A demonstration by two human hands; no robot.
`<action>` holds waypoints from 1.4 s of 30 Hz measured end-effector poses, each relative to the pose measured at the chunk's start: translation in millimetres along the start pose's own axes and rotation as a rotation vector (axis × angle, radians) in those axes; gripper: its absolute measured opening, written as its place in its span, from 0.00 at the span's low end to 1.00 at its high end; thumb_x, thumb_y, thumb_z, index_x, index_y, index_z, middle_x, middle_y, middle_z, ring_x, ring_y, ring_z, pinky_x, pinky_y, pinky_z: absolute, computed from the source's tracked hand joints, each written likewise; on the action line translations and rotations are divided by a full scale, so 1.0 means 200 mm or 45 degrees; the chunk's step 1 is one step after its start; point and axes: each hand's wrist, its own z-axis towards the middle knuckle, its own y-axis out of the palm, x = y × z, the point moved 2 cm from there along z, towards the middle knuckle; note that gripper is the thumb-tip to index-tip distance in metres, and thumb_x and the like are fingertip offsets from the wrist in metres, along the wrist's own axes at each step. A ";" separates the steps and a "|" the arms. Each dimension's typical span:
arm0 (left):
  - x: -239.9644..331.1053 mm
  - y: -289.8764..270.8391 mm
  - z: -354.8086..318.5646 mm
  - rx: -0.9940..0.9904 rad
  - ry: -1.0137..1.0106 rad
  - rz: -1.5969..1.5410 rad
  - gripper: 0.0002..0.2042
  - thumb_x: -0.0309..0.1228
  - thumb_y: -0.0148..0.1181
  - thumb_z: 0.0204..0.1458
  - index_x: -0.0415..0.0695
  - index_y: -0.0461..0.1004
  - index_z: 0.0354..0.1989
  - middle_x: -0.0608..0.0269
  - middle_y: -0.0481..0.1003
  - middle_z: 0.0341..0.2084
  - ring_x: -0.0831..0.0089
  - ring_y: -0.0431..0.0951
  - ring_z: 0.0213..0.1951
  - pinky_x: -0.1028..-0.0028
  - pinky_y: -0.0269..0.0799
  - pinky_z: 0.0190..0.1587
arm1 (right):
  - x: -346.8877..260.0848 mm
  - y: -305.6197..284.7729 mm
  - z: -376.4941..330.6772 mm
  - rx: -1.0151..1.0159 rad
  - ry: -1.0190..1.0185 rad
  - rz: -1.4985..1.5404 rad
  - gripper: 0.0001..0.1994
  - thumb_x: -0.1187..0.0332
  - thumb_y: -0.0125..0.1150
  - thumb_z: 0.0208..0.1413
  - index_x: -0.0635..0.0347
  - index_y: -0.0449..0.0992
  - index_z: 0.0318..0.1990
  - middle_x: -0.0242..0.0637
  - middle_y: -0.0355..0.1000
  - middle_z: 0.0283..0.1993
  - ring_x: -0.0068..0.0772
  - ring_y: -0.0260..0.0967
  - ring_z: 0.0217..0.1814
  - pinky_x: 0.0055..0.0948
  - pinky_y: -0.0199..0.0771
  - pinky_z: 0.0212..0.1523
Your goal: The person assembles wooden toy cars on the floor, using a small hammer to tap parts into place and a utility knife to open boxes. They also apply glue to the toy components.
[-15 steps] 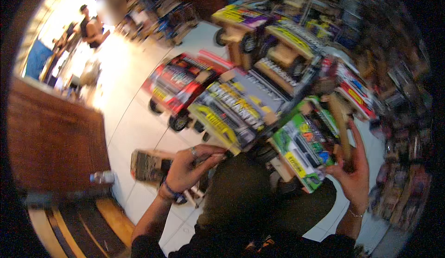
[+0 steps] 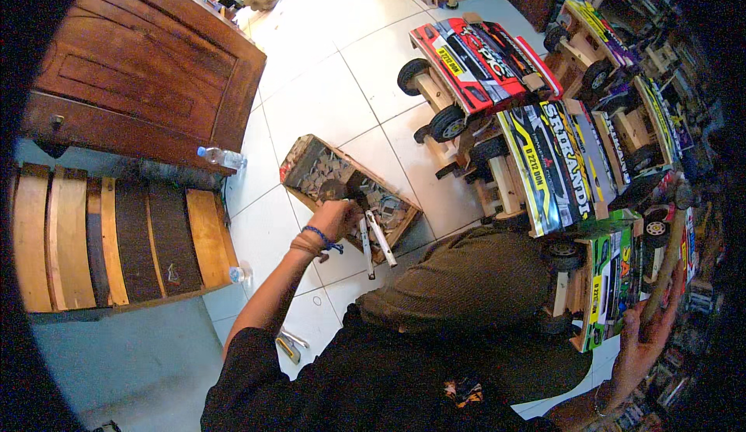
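Observation:
My left hand reaches over a wooden box of small scraps on the floor; its fingers look curled, but their tips are hidden. A dark round thing lies just beyond it. Two whitish metal bars, like tool handles, stick out over the box's near edge. On the right, my right hand grips a wooden stick, whose far end is unclear. Beside it stands a green model truck with black wheels. Silver-yellow and red model trucks stand beyond.
A dark brown wooden door panel stands at upper left. Below it is a slatted wooden bench. Plastic bottles lie close by. A yellow-grey hand tool lies on the white tiles. More model trucks crowd the far right.
My view has swung left and down. My left hand has left the silver-yellow truck's edge and moved to the scrap box. My right hand keeps the stick beside the green truck.

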 end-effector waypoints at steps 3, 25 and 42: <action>-0.01 0.16 0.02 0.250 0.104 0.026 0.11 0.32 0.62 0.57 0.39 0.78 0.44 0.45 0.80 0.36 0.47 0.82 0.37 0.57 0.78 0.40 | -0.07 0.01 0.04 0.055 -0.079 -0.058 0.41 0.60 0.64 0.62 0.56 0.50 0.77 0.29 0.62 0.68 0.16 0.56 0.35 0.16 0.60 0.37; 0.10 0.38 0.19 0.449 0.106 0.253 0.13 0.34 0.66 0.49 0.46 0.79 0.43 0.52 0.80 0.34 0.49 0.81 0.38 0.55 0.78 0.41 | 0.00 0.05 0.00 0.145 0.056 0.137 0.40 0.63 0.66 0.61 0.47 0.50 0.77 0.25 0.66 0.38 0.10 0.52 0.25 0.13 0.50 0.22; 0.03 0.29 0.24 0.220 0.030 -0.274 0.09 0.27 0.69 0.48 0.44 0.84 0.38 0.53 0.82 0.42 0.58 0.83 0.45 0.67 0.78 0.46 | -0.02 0.07 -0.02 0.161 0.120 0.250 0.43 0.64 0.70 0.58 0.49 0.51 0.77 0.23 0.62 0.31 0.11 0.53 0.24 0.12 0.51 0.23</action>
